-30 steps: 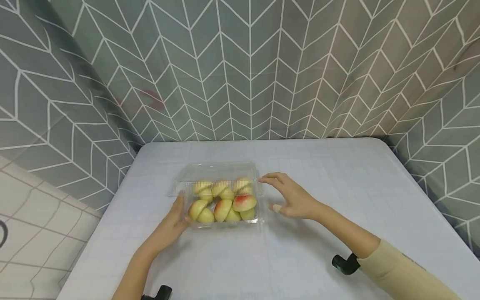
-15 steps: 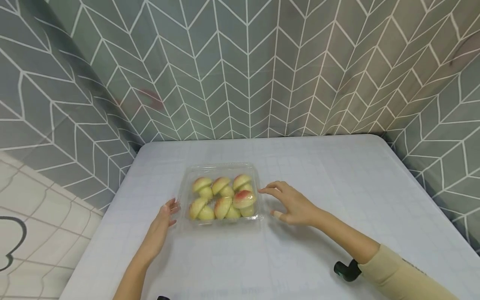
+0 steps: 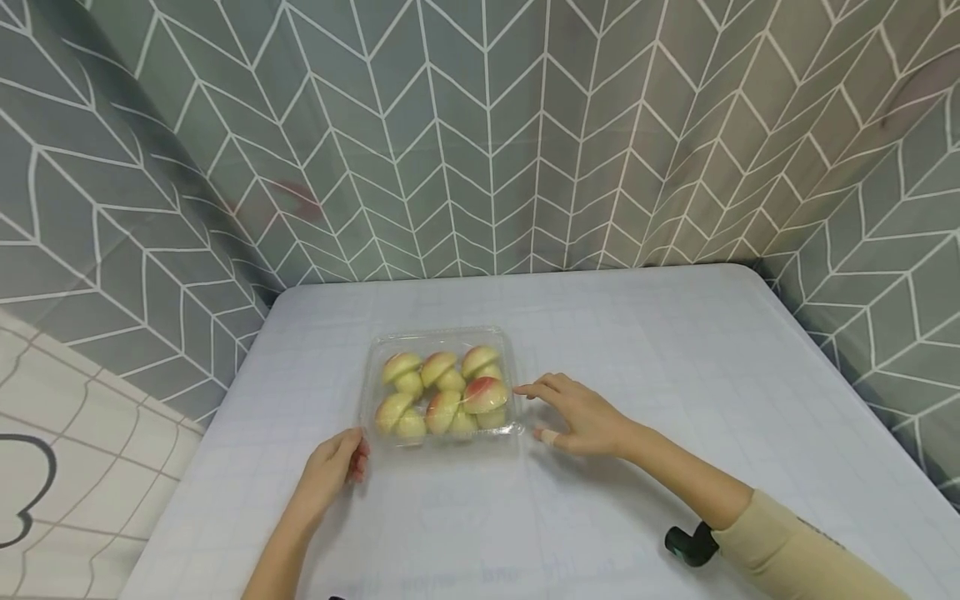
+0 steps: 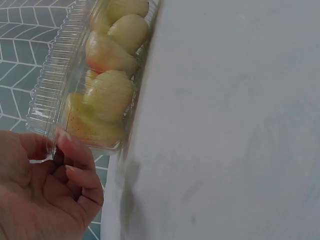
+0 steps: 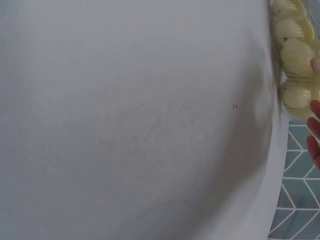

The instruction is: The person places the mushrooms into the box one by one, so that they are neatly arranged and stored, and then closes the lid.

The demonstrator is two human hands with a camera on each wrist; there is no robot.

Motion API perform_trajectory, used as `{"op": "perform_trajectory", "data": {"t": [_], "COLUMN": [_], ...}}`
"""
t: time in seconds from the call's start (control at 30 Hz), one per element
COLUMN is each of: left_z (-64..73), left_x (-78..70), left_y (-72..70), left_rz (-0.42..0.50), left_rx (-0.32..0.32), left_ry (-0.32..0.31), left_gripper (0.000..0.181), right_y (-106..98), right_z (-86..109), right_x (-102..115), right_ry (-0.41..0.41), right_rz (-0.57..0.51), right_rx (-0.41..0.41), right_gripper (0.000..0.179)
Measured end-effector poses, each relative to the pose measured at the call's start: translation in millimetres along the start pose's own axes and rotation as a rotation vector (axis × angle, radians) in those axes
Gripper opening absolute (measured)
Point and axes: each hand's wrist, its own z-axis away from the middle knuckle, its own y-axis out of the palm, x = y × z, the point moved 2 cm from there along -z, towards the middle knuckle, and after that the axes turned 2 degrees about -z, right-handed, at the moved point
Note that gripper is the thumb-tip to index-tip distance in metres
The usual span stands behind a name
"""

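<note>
A clear plastic clamshell box (image 3: pixel 450 337) lies on the white-covered table, its lid down over the contents. Inside sit several yellow-green, red-blushed peach-like pieces (image 3: pixel 486 395) in two rows. My left hand (image 3: pixel 333 467) is at the box's front left corner. In the left wrist view, the thumb and index finger of that hand (image 4: pixel 55 195) pinch the ribbed plastic edge, with the other fingers curled. Beside the right side of the box, my right hand (image 3: pixel 581 417) has its fingers loosely bent. The right wrist view shows only its fingertips (image 5: pixel 313 127) near the box.
White cloth covers the table (image 3: pixel 615 333). A grey curtain (image 3: pixel 480 150) with white zigzag lines hangs behind and at both sides. White tiled flooring (image 3: pixel 67 450) shows at the left. A black wrist device (image 3: pixel 692 545) sits by the right sleeve.
The lid stood raised or shifted and now lies flat over the box. My left hand left the box's left side, then came to its front left corner. The right hand dipped slightly.
</note>
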Motion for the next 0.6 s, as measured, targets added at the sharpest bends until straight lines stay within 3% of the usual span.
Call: {"op": "perform_trajectory", "data": {"t": [0.43, 0.6], "left_z": [-2.5, -6.7], "left_x": [-4.4, -6.8], "left_y": [8.7, -1.4], "left_rz": [-0.054, -0.165], "left_rx": [-0.053, -0.070], "left_ry": [0.017, 0.014], "left_gripper": [0.034, 0.049], "right_y": [3.0, -2.8], "right_z": [-1.6, -5.7], "right_x": [-4.6, -4.8], "right_ry": [0.017, -0.001], "right_rz": [0.013, 0.063], "right_rx": [0.012, 0.003], "right_gripper": [0.061, 0.061]}}
